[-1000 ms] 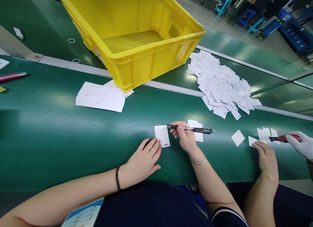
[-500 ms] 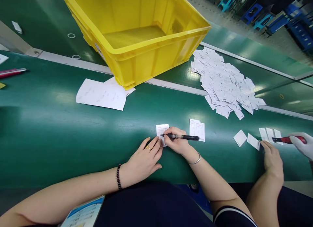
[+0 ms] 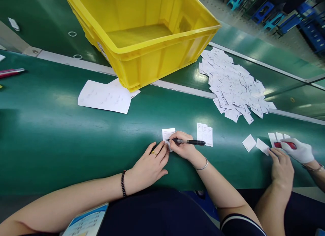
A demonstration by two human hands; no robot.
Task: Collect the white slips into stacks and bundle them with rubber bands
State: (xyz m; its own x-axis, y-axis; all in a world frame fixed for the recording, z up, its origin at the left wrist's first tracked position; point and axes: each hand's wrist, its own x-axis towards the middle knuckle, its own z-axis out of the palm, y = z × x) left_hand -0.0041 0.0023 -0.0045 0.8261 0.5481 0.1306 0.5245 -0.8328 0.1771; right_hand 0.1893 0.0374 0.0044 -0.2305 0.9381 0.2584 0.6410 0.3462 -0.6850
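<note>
My left hand [image 3: 149,165] lies flat on the green belt, fingers stretched out, with the fingertips pressing the lower edge of a small white card [image 3: 167,134]. My right hand [image 3: 183,148] is closed round a black pen [image 3: 189,142], whose tip rests on that card. A short stack of similar cards [image 3: 205,134] lies just to the right of the pen.
A big yellow crate [image 3: 142,33] stands behind, over a white sheet [image 3: 104,98]. A heap of white cards [image 3: 233,85] lies at back right. At the right a co-worker's bare hand [image 3: 282,168] and gloved hand [image 3: 297,150] with a red pen work on more cards [image 3: 261,145].
My right hand brought the pen from above the stack leftward and down onto the small card. The co-worker's gloved hand moved in to the left.
</note>
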